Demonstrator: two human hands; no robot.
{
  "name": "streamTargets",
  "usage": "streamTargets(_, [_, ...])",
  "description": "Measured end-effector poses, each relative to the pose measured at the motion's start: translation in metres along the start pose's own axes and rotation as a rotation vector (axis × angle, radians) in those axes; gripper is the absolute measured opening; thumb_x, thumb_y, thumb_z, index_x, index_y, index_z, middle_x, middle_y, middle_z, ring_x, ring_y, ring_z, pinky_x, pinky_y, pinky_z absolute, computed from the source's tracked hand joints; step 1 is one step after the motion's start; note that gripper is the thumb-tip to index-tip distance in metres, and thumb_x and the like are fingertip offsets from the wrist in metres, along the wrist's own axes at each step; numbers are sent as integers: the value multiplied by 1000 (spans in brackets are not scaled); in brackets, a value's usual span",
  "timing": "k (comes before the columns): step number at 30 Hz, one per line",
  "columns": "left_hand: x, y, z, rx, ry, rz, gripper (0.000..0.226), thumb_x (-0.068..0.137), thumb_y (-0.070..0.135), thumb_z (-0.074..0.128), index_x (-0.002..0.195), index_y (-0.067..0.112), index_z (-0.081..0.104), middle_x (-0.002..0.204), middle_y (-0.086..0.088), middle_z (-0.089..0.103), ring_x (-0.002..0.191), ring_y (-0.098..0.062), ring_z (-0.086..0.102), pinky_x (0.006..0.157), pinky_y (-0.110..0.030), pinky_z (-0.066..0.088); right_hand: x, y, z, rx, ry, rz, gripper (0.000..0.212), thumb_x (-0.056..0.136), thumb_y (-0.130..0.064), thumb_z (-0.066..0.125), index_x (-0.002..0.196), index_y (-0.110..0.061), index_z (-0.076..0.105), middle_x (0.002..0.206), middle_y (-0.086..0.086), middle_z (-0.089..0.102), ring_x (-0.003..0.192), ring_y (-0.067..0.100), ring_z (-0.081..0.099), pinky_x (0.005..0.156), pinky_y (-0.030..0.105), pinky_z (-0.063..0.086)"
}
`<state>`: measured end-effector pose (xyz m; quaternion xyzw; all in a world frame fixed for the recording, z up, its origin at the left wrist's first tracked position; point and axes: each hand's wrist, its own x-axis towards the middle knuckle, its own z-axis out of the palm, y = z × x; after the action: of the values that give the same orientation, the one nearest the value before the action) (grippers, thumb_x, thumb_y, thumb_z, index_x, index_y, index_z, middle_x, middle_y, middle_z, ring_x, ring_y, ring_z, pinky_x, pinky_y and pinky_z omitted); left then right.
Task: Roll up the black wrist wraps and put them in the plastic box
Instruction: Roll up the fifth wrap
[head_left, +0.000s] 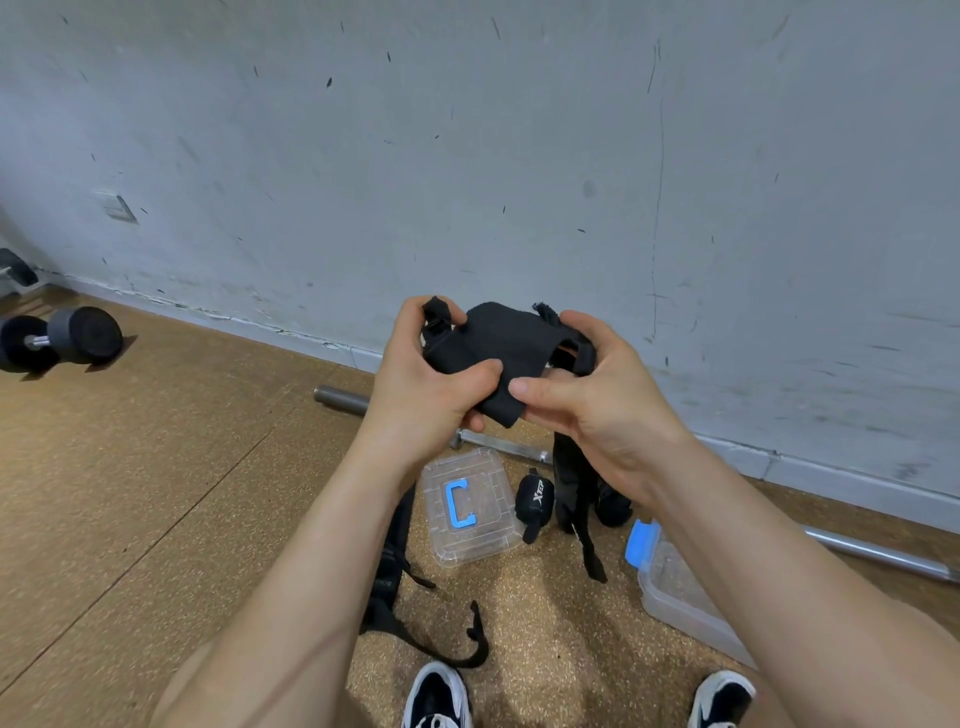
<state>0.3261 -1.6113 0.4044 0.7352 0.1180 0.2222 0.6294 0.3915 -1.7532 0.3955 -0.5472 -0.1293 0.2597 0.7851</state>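
Note:
I hold a black wrist wrap up in front of me with both hands. My left hand grips its left end, thumb pressed on the fabric. My right hand pinches the right side, and the wrap's tail hangs down to the floor. A rolled black wrap lies beside the clear lid with a blue handle. Another unrolled wrap lies on the floor under my left forearm. The clear plastic box with a blue clasp sits under my right forearm.
A metal barbell bar runs along the grey wall. A black dumbbell lies at the far left on the cork floor. My two shoes show at the bottom edge.

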Motion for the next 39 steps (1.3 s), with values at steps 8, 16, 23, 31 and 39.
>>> streamTargets(8, [0, 1, -1, -134, 5, -80, 36, 83, 6, 77, 96, 20, 47, 76, -5, 65, 46, -22, 55, 48, -32, 50, 1, 1, -1, 9, -40, 58, 86, 75, 14, 74, 146, -16, 38, 130, 9, 58, 100, 30, 72, 74, 37, 61])
streamTargets(16, [9, -3, -35, -391, -514, -124, 48, 57, 33, 95, 89, 24, 60, 94, 1, 63, 74, -17, 62, 60, -22, 52, 1, -6, -13, 183, -142, 102, 82, 59, 4, 72, 137, -7, 52, 125, 14, 66, 96, 26, 72, 68, 34, 60])
streamTargets(23, [8, -6, -27, -199, -528, 14, 44, 56, 35, 94, 91, 19, 74, 98, -14, 69, 98, -32, 64, 89, -48, 52, -2, -3, -9, 216, -160, 127, 67, 70, 1, 68, 136, -3, 52, 127, 22, 64, 106, 27, 69, 83, 39, 60])
streamTargets(31, [6, -4, -21, -143, -317, -60, 63, 55, 39, 94, 102, 3, 72, 107, -23, 72, 104, -41, 68, 94, -59, 53, -3, -2, -2, 202, -5, 57, 70, 79, 20, 64, 141, -9, 46, 125, 17, 63, 104, 29, 70, 73, 31, 61])
streamTargets(39, [4, -3, -6, -127, -92, -60, 18, 77, 10, 81, 84, 14, 64, 70, 6, 71, 68, -12, 68, 51, -21, 49, -4, -3, 2, 61, 13, -57, 74, 80, 23, 61, 141, -15, 44, 126, 11, 62, 103, 22, 70, 85, 36, 59])
